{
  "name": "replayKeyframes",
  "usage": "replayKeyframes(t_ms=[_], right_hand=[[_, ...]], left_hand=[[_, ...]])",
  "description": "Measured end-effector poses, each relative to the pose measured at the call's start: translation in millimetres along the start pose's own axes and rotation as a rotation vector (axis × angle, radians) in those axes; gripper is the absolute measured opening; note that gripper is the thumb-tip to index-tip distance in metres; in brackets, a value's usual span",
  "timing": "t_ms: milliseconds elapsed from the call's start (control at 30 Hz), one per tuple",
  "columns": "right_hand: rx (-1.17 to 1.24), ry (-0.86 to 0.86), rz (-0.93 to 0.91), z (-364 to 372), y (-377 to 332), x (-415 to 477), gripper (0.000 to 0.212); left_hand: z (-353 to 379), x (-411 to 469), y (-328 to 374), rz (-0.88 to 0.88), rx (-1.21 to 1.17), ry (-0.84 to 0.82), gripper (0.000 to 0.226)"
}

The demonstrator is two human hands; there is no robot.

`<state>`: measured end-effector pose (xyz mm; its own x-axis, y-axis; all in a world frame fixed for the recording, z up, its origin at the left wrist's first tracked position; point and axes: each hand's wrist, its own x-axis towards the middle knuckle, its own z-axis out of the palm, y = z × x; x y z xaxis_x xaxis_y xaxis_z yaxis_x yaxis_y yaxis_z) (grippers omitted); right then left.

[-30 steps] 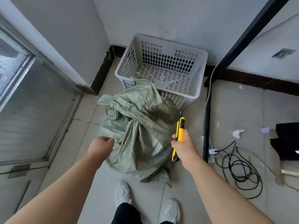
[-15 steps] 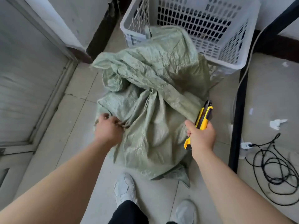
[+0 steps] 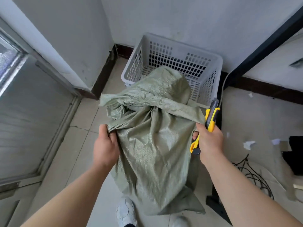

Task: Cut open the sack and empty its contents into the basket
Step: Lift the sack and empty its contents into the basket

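A green woven sack [image 3: 155,145] is raised off the floor in front of me, its top leaning over the near rim of a white perforated plastic basket [image 3: 211,74] that stands in the corner. My left hand [image 3: 105,145] grips the sack's left edge. My right hand [image 3: 209,141] pinches the sack's right edge while also holding a yellow and black utility knife [image 3: 210,120], its tip pointing up and away. Whatever is inside the sack is hidden.
Walls close in behind the basket, a glass door is at left. A black metal post [image 3: 218,115] stands right of the sack. Black cables [image 3: 255,177], paper scraps [image 3: 248,144] and a black object [image 3: 295,154] lie on the floor at right. My shoes [image 3: 126,212] are below.
Both hands have lifted the sack from the floor and its top now leans over the basket's rim. My right hand now grips the sack edge along with the knife.
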<state>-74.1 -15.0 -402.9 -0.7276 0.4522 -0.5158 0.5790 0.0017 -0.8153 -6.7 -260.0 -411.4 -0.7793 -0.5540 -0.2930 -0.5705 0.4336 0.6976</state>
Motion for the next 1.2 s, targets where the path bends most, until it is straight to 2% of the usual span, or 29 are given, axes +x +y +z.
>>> replayKeyframes(t_ms=[233, 367, 533, 733, 833, 967, 1067, 1133, 1200], right_hand=[[0.096, 0.057, -0.061, -2, -90, 5, 0.015], [0.080, 0.071, -0.064, -12, -110, 14, 0.017], [0.017, 0.008, -0.014, -10, -127, 29, 0.017], [0.072, -0.017, 0.009, 3, -156, 75, 0.010], [-0.015, -0.100, 0.030, 5, -170, 98, 0.005], [-0.165, -0.169, 0.042, 7, -170, 112, 0.009], [-0.237, -0.197, 0.072, 3, -158, 116, 0.011], [-0.265, -0.201, 0.108, -1, -150, 118, 0.015], [-0.262, -0.189, 0.152, -7, -142, 117, 0.024]], left_hand=[[-36, 24, 76, 0.074, -0.070, 0.101, 0.015], [-38, 34, 115, 0.093, -0.103, 0.141, 0.017], [-31, 53, 144, 0.069, -0.042, 0.100, 0.015], [-13, 76, 180, 0.028, -0.056, 0.154, 0.015], [2, 89, 197, 0.043, 0.002, 0.110, 0.026], [15, 101, 199, -0.075, -0.009, 0.065, 0.043], [20, 100, 193, -0.279, -0.134, 0.119, 0.049], [20, 104, 195, -0.453, -0.236, 0.160, 0.047], [23, 112, 200, -0.552, -0.291, 0.158, 0.039]])
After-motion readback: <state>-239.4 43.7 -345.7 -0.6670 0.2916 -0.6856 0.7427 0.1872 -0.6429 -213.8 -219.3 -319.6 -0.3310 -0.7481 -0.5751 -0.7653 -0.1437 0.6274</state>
